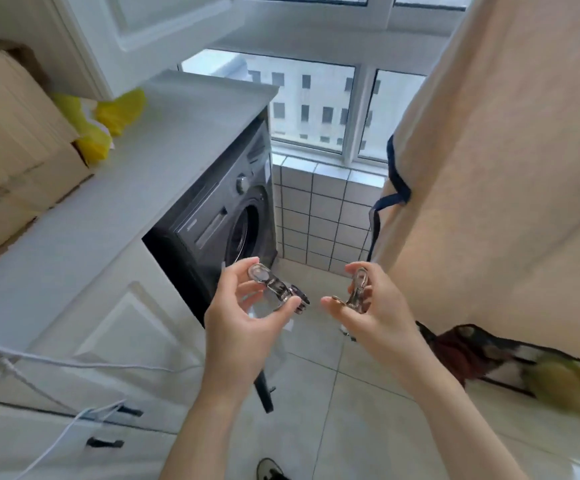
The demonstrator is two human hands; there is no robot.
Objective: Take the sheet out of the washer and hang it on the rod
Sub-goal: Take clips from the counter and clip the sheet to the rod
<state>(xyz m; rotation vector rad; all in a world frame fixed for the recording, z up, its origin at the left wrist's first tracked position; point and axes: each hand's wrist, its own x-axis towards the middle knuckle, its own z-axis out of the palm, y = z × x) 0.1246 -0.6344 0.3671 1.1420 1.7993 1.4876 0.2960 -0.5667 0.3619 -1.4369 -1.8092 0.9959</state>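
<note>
Sheet (506, 168): peach cloth hanging along the right side of the view, top edge out of frame, lower edge ending above the floor (333, 410). A navy trim (397, 188) is seen along its left border, which is folded over on itself there. The right part of the window (316, 105) is covered by the sheet.

Washer (219, 216): dark grey front-loader, set under the white surface (125, 174), well apart from the sheet. Whether its door is open cannot be told; a dark edge and a clear curved part are seen below the left hand.

Left hand (243, 327): raised in front of the washer, fingers curled round a metal clip (274, 285), thumb pressed against its lower end.

Right hand (375, 313): raised just beside the sheet's left border, a second metal clip (357, 289) pinched between thumb and fingers. The two clips are held apart, not touching.

Surroundings: a cardboard box (14, 140) and a yellow bag (108, 116) are noted on the surface at left. White cabinet doors (108, 323) are below it, crossed by a white cable (56, 362). A tiled wall (316, 216) runs under the window. A black mesh basket (489, 358) with dark red and yellow-green contents, too blurred to name, lies under the sheet's hem. A shoe (269, 469) is seen at the bottom edge.
</note>
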